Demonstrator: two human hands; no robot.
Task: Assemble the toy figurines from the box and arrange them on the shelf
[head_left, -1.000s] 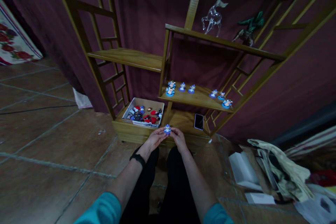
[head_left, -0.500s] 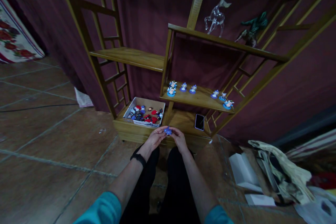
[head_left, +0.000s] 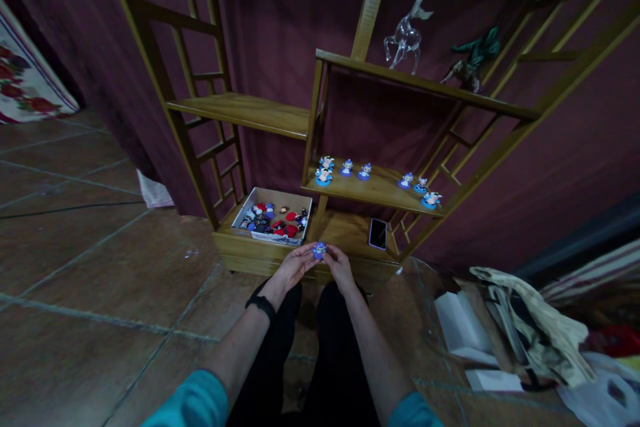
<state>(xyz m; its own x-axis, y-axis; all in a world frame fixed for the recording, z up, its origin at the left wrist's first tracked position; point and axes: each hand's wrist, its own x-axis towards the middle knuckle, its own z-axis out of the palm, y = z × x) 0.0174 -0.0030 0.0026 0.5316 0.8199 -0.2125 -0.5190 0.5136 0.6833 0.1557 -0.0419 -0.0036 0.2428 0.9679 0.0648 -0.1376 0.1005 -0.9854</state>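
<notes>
Between my two hands is a small purple-and-white figurine (head_left: 319, 251), held in front of the low shelf's edge. My left hand (head_left: 299, 263) grips it from the left with the fingertips. From the other side, the thumb and fingers of my right hand (head_left: 339, 263) close on it. Just beyond my left hand stands an open cardboard box (head_left: 306, 212) with a jumble of red, purple and dark figurines. Several blue-and-white and purple-and-white figurines (head_left: 365, 171) stand upright on the middle shelf (head_left: 383, 188), in groups at its left and right ends.
A phone (head_left: 378, 233) lies on the low shelf, right of the box. Above, a clear glass horse (head_left: 406, 37) and a dark green figure (head_left: 475, 60) stand on the upper shelf. White boxes (head_left: 463, 327) and a cloth bag (head_left: 537, 327) lie on the floor at right.
The figurine has been turned between my fingers, so its white front now shows. Both hands stay in nearly the same place. The whole view has shifted slightly.
</notes>
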